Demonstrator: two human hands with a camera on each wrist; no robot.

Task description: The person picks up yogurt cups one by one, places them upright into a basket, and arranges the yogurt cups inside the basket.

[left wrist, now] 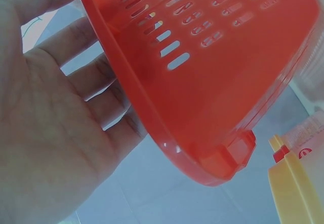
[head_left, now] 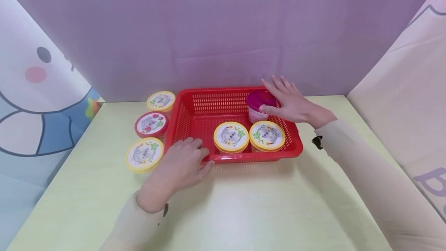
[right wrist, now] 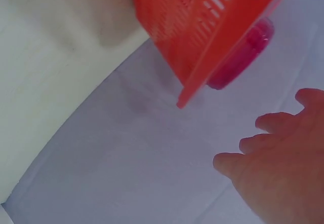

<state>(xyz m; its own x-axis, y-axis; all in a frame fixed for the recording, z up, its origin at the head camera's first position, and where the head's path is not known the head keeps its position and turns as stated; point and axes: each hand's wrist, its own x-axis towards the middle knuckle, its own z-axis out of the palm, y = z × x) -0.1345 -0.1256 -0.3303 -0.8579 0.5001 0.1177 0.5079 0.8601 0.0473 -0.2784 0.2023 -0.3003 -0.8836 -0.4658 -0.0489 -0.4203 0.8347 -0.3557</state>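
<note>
A red plastic basket [head_left: 223, 91] with slotted sides stands on the table. My left hand [head_left: 179, 165] grips its near left corner, fingers over the rim; in the left wrist view, the hand [left wrist: 55, 117] lies along the red rim [left wrist: 132, 87]. Spread and straight, my right hand [head_left: 290, 102] is over the basket's far right corner, beside a tub with a purple lid [head_left: 257, 100]. In the right wrist view, the right hand [right wrist: 283, 153] shows apart from that lid [right wrist: 243, 57]. Two yellow-lidded tubs, one in the middle [head_left: 231, 136] and one to its right [head_left: 267, 135], sit along the basket's near side.
Left of the basket, three tubs stand in a line: a yellow-lidded tub [head_left: 161, 100] at the back, a red-lidded tub [head_left: 151, 124], and a nearer yellow-lidded tub [head_left: 144, 154]. A purple cloth [head_left: 223, 30] hangs behind the pale table [head_left: 244, 212], with printed cloths at both sides.
</note>
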